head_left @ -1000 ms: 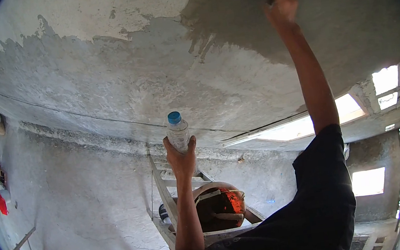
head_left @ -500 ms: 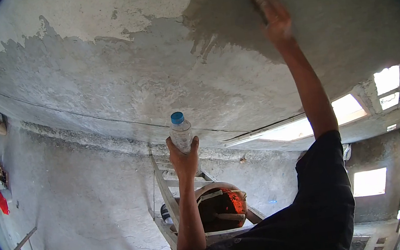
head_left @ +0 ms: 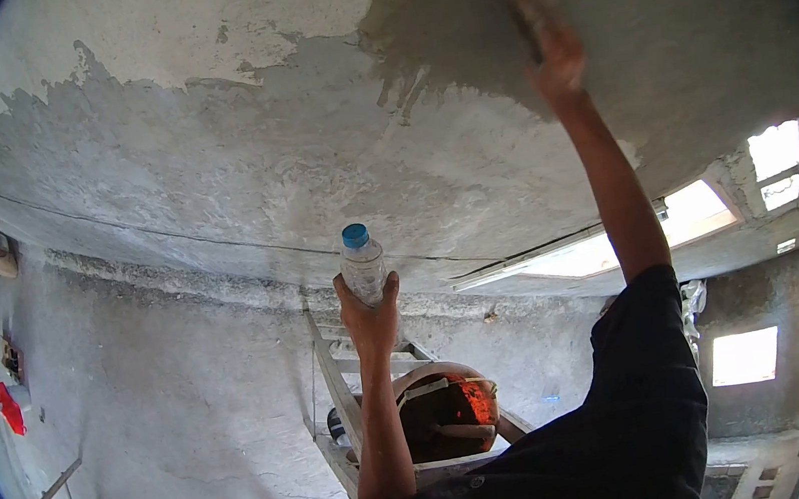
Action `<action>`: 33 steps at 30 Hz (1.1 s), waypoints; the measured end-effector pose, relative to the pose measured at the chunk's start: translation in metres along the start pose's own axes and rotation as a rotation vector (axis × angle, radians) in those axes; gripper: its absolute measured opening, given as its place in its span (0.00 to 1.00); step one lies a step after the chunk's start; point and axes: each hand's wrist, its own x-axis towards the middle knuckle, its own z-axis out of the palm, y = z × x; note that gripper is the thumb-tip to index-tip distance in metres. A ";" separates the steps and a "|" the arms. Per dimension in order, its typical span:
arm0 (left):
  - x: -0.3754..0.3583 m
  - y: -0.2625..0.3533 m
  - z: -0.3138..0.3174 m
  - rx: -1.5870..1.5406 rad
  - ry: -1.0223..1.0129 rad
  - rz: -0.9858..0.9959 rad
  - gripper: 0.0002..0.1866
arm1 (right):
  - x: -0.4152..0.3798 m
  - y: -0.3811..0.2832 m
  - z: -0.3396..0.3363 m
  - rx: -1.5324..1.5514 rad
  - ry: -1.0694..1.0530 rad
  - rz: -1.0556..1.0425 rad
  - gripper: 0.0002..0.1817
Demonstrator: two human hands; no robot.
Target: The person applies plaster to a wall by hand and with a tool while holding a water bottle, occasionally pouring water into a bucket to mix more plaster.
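Note:
My left hand (head_left: 369, 319) is wrapped round a clear plastic bottle (head_left: 363, 269) with a blue cap, held upright in mid-view. Overhead at the upper right, my right hand (head_left: 551, 43) is against the plastered wall, over a dark damp patch (head_left: 451, 26). Its fingers are smeared by motion. A dark edge shows along their left side, seemingly a thing held under the palm, but its kind cannot be made out.
A bucket (head_left: 487, 389) with orange marks inside and a stick-like tool across it rests by a wooden ladder (head_left: 328, 370) below me. A cable (head_left: 144, 226) runs along the wall. Bright openings (head_left: 745, 357) are at the right, and a red object (head_left: 9, 409) is far left.
My right hand has moved slightly down and to the right over the damp patch. My left hand keeps the bottle at nearly the same spot.

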 end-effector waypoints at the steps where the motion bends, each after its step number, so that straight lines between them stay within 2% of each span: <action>1: 0.000 0.000 0.000 0.002 -0.003 0.001 0.29 | 0.007 0.004 -0.001 -0.002 0.000 0.003 0.44; 3: 0.000 -0.002 0.000 -0.016 0.003 -0.014 0.28 | 0.014 0.007 -0.001 -0.020 0.142 0.038 0.46; 5: 0.001 -0.004 0.000 0.000 0.014 -0.014 0.29 | -0.022 0.000 0.020 -0.040 -0.031 0.072 0.43; 6: 0.001 -0.005 0.000 0.014 0.029 -0.016 0.29 | -0.042 -0.008 0.033 -0.041 -0.028 0.069 0.43; 9: 0.003 -0.007 0.000 0.000 0.013 0.005 0.29 | -0.078 -0.039 0.061 -0.008 -0.441 -0.233 0.35; 12: 0.001 -0.001 -0.001 0.010 0.025 0.007 0.29 | -0.071 -0.049 0.057 -0.050 -0.451 -0.184 0.34; 13: 0.001 0.000 -0.001 0.011 0.028 0.004 0.29 | -0.057 -0.039 0.053 0.005 -0.293 -0.185 0.33; 15: 0.000 0.000 -0.001 0.018 0.021 -0.001 0.29 | -0.025 -0.018 0.039 0.160 -0.165 0.021 0.34; 17: 0.000 -0.001 -0.001 0.005 0.018 -0.006 0.29 | 0.023 -0.021 0.014 0.005 0.045 0.060 0.36; 20: 0.000 0.001 -0.001 0.009 0.031 -0.001 0.29 | 0.034 -0.015 0.023 -0.066 0.074 0.101 0.37; 22: 0.000 0.002 -0.002 0.027 0.049 0.011 0.29 | -0.001 -0.018 0.054 -0.030 -0.053 0.043 0.36; 24: 0.002 -0.002 -0.002 0.005 0.031 -0.015 0.29 | -0.033 -0.047 0.085 -0.041 -0.186 -0.091 0.36; 26: 0.001 -0.004 -0.001 -0.009 0.021 -0.004 0.29 | -0.058 -0.061 0.095 0.061 -0.478 -0.345 0.36; 30: 0.001 -0.004 0.001 -0.015 0.026 -0.008 0.29 | -0.033 -0.081 0.073 0.209 -0.497 -0.216 0.38; 32: 0.001 -0.006 0.000 -0.022 0.011 -0.009 0.29 | -0.008 -0.060 0.063 0.023 -0.273 -0.128 0.43; 33: 0.002 -0.007 0.000 -0.028 -0.004 -0.010 0.29 | 0.009 -0.050 0.054 0.040 -0.169 -0.081 0.44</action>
